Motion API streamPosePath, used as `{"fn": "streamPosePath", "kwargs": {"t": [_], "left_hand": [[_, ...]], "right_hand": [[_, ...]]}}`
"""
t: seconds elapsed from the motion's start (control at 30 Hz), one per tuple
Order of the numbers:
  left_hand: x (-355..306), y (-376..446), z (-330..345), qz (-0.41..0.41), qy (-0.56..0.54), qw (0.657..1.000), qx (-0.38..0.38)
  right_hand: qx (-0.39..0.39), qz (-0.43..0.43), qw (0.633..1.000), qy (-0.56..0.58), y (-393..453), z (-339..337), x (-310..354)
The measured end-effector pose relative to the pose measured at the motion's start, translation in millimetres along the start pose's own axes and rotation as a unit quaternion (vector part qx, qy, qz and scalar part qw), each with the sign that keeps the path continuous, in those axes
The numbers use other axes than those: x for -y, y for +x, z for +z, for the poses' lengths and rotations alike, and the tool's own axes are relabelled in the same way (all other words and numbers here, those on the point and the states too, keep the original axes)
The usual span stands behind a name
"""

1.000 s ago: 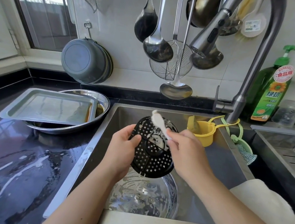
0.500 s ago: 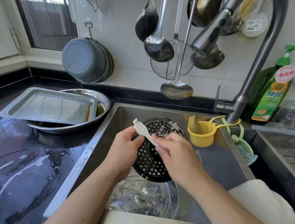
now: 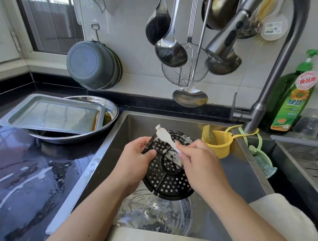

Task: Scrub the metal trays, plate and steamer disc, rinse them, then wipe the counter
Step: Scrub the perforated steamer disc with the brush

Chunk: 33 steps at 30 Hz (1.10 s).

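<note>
Left hand grips disc rim, tilted over sink. Right hand pinches brush against disc.

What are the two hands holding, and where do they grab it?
The left hand grips the black steamer disc by its left rim. The right hand holds a white brush by its handle.

Both forearms bare, reaching fwd & angled inward. Left hand curled, thumb on top, gripping w/ fingers underneath. Right hand knuckles up, fingers curled in a pinch, just beside left
</note>
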<state>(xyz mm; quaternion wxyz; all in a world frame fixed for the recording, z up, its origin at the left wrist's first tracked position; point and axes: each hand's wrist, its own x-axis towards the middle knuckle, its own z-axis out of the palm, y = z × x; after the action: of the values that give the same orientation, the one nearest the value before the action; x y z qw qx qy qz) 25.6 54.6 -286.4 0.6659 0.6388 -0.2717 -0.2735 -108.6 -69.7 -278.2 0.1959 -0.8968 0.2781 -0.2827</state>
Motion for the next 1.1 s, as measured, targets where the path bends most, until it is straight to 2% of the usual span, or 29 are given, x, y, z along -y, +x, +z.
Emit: {"fn": "streamPosePath", "kwargs": {"t": [0.17,0.33,0.5,0.67,0.8,1.0,1.1], "left_hand": [[0,0,-2,0.003,-0.009,1.000,0.006],[1,2,-1,-0.016,-0.022,1.000,0.009],[1,4,-4,-0.014,-0.007,1.000,-0.018],[-1,2,-3,-0.031,-0.026,0.999,0.005],[2,5,-6,-0.019,0.008,1.000,-0.019],[-1,3,-3,-0.029,0.008,1.000,0.001],[1,3,-4,-0.021,0.016,1.000,-0.007]], "right_hand": [[0.054,-0.075,0.996,0.006,-7,5,7],[0.027,-0.030,0.999,0.001,-2,2,-2],[0.069,-0.066,0.995,-0.004,-6,4,7],[0.026,-0.013,0.999,-0.017,-1,-1,-3],[0.064,-0.058,0.996,-0.010,-7,2,8],[0.004,0.009,1.000,-0.025,1,-2,-4],[0.058,-0.037,0.998,-0.006,-6,1,3]]}}
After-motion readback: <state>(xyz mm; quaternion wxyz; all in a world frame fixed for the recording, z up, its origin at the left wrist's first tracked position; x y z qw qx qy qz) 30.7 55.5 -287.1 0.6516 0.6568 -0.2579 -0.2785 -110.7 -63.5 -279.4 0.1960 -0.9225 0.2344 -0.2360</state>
